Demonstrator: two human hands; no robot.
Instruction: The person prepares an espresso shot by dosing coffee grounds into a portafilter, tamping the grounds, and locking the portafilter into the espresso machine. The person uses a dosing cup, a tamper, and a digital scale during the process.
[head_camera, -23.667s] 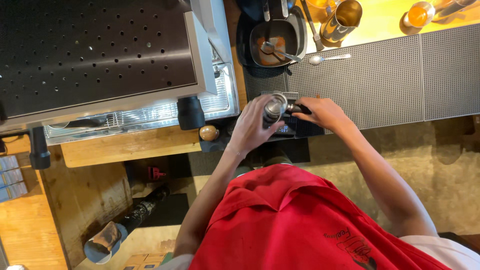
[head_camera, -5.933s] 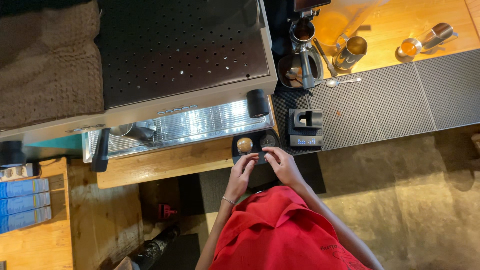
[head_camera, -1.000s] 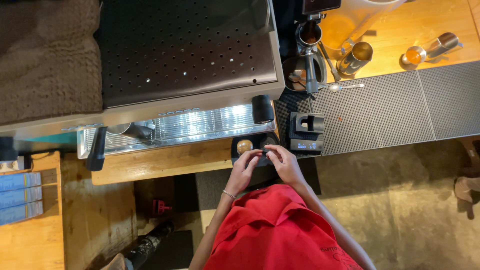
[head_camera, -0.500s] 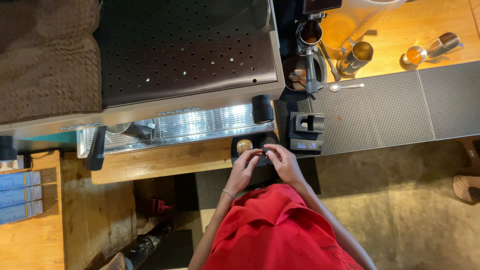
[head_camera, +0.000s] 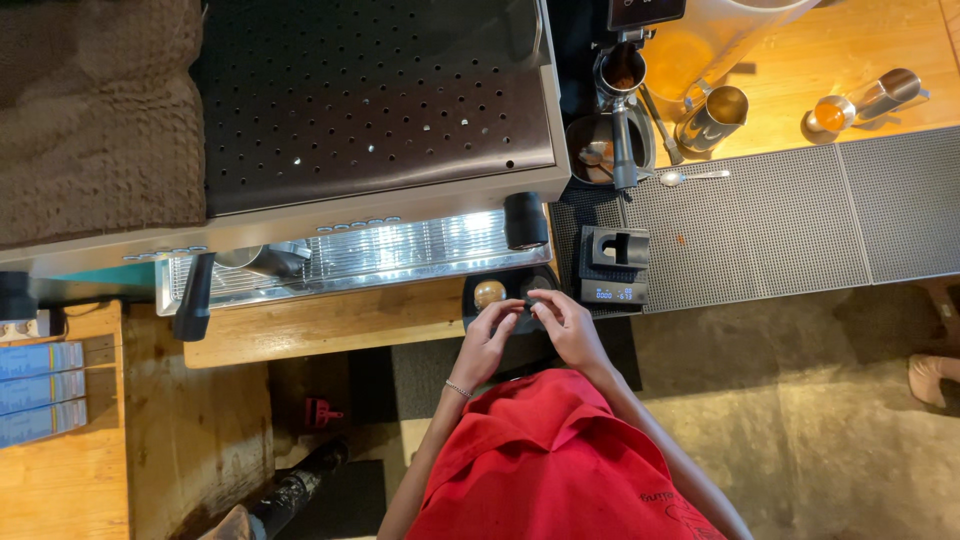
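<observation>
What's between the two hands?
In the head view, a small dark object sits between the left hand and the right hand; both hands' fingertips pinch it. What it is cannot be made out.

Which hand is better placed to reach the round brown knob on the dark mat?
Left, probably. The left hand sits just below the round brown knob; the right hand lies farther off, nearer the black scale. Both pinch a small dark piece.
</observation>
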